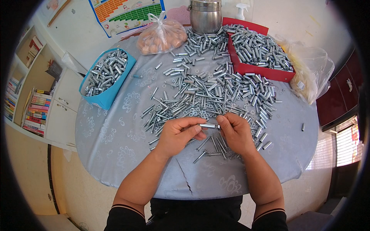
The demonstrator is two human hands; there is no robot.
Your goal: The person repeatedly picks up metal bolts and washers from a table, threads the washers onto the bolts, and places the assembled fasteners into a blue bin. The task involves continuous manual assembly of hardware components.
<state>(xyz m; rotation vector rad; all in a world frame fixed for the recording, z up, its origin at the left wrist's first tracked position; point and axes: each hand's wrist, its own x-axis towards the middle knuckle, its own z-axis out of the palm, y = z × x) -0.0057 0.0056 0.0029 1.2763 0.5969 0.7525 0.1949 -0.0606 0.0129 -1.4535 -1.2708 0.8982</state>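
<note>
Between my two hands, above the near edge of a loose metal heap, is a silver sleeve anchor bolt (209, 126) lying crosswise. My left hand (180, 133) pinches its left end between thumb and fingers. At its right end, my right hand (234, 133) closes thumb and forefinger on the nut end. Just beyond my hands lie loose nuts and washers (200, 112), and around them spread many metal sleeves (250, 90) and bolts (156, 115). Several long bolts (219, 146) lie on the tablecloth below and between my hands.
A blue box (111, 94) of bolts stands at the left, a red box (264, 76) of them at the far right. Behind are a tied plastic bag (162, 36), a steel pot (206, 19) and a spray bottle (241, 12). A grey cloth (127, 161) covers the round table.
</note>
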